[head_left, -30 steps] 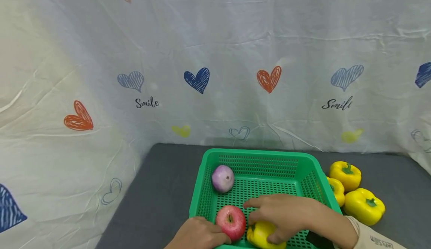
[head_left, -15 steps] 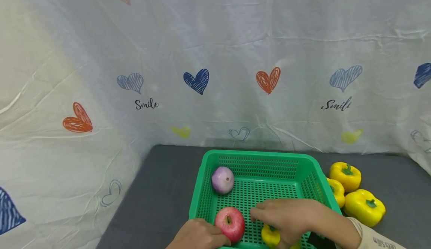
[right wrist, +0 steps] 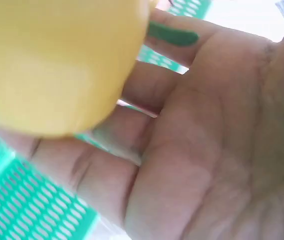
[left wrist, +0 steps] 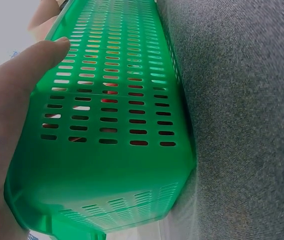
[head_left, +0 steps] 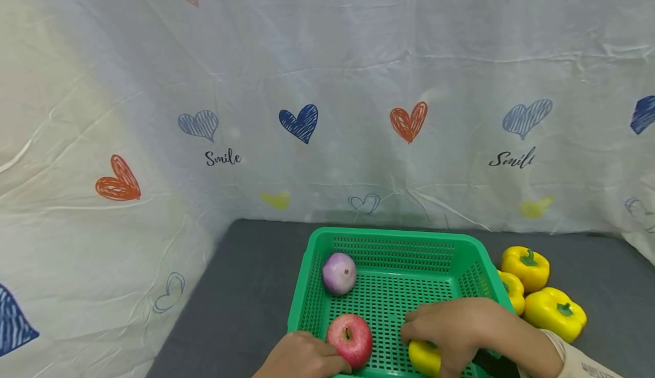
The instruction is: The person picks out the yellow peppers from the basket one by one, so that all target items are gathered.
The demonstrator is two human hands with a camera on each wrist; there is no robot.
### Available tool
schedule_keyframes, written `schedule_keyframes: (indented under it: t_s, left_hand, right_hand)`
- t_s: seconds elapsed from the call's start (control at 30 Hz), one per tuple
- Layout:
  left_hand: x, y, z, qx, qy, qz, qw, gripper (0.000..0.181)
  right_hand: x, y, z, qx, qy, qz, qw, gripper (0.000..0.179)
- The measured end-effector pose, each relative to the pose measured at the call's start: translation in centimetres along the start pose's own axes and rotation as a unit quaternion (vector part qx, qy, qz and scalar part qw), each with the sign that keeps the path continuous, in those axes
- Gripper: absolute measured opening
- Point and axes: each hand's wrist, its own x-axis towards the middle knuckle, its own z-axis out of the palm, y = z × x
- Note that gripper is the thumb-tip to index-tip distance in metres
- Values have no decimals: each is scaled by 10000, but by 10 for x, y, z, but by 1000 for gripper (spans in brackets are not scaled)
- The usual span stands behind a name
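Note:
My left hand (head_left: 304, 356) grips the near left rim of a green plastic basket (head_left: 389, 232). In the left wrist view the thumb (left wrist: 49, 52) lies over the rim against the slotted outer wall. My right hand (head_left: 455, 329) holds a yellow bell pepper (head_left: 423, 358) inside the basket, near its front right; the palm covers much of it in the head view. Up close in the right wrist view, the pepper's smooth side (right wrist: 57, 65) and green stem (right wrist: 174, 35) show against the fingers. A red apple (head_left: 350, 341) sits beside the left hand. Behind it lies a purple onion (head_left: 339, 274).
Outside the basket on the right, several yellow bell peppers (head_left: 555, 312) lie close together on the dark grey table (head_left: 240, 287). A pale curtain (head_left: 358, 82) printed with hearts hangs behind the table and along the left.
My right hand has drawn the yellow bell pepper rightward within the basket, away from the apple, and its fingers have closed further over it. My left hand stays on the rim.

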Motion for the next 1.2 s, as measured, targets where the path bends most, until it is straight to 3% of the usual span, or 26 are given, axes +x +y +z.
schedule_keyframes:
  t_s: [0.3, 0.7, 0.83, 1.03, 1.2]
  left_hand:
    - [-1, 0, 1, 123, 5, -11, 9999, 21]
    - [1, 4, 0, -17, -102, -190, 9998, 22]
    - [1, 4, 0, -52, -82, -155, 9998, 18]
    - [0, 3, -1, -48, 13, -100, 9999, 18]
    - [1, 3, -1, -120, 68, -156, 9998, 20]
  right_hand:
    - [-31, 0, 0, 244, 1396, -147, 9898, 58]
    - [-69, -11, 0, 1023, 1971, 569, 9734, 58]
    - [-84, -13, 5, 558, 2448, 809, 9646, 62]
    - [-104, -9, 10, -181, 3224, 987, 9413, 72]
    - [-123, -2, 17, -91, 3366, 1543, 9289, 70]
